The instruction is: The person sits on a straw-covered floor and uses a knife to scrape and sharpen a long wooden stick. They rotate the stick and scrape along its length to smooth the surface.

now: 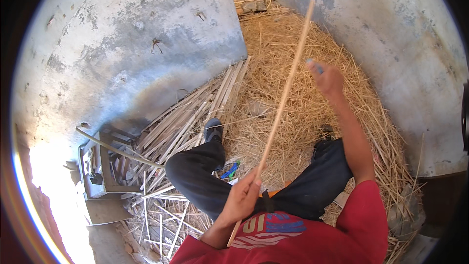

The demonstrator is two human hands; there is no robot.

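A long, thin strip of pale wood or bamboo (282, 100) slants from near my chest up toward the straw. My left hand (241, 199) is closed around its lower part, in front of my lap. Further out, my right hand (330, 79) is raised over the straw, to the right of the strip's upper half and apart from it. Its fingers are curled on a small blue object (319, 69), slightly blurred, whose kind I cannot make out.
A deep pile of straw-like shavings (278, 44) spreads ahead of my legs. Several long strips (183, 112) lie stacked at the left, beside a wooden frame (102, 166). Weathered walls (161, 24) enclose the space. A blue item (230, 170) lies between my legs. A clear plastic bag (406, 212) sits at the right.
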